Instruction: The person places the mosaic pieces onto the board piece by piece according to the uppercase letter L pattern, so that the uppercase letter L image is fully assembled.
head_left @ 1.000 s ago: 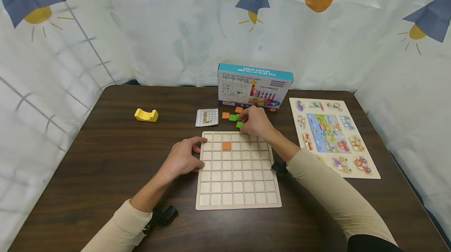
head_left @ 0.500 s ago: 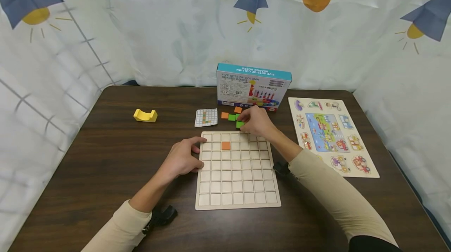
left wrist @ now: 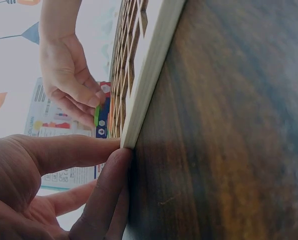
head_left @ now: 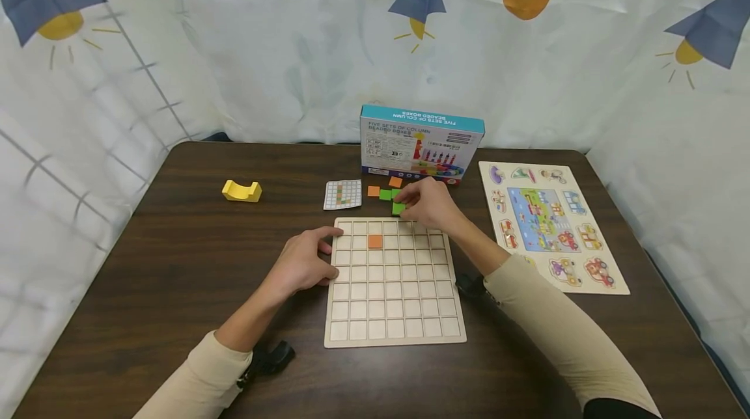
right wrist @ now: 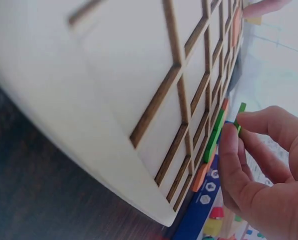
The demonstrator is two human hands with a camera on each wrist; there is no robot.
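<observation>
My left hand [head_left: 301, 261] holds the left edge of a pale wooden grid board [head_left: 396, 328]. Its fingertips sit right at the board's rim in the left wrist view. One orange square tile [head_left: 375, 241] lies in a cell of the second row. Beyond the board's far edge, my right hand [head_left: 430, 204] pinches a green square tile [right wrist: 242, 111] between thumb and fingers. Around those fingertips lie another green tile [head_left: 385, 194] and two orange tiles, one orange tile [head_left: 373, 191] to the left and one orange tile [head_left: 396, 182] farther back. The right fingers partly hide a further green piece.
A small printed pattern card [head_left: 342, 194] lies left of the loose tiles. Behind them stands a toy box [head_left: 422, 142]. To the right is a picture puzzle board [head_left: 553, 230], close to the right forearm. A yellow curved block [head_left: 242, 191] rests on the dark table [head_left: 193, 263] at left.
The green tile at my right fingertips has turned slightly, and the right hand has shifted only a little. My left hand stays at the board's edge.
</observation>
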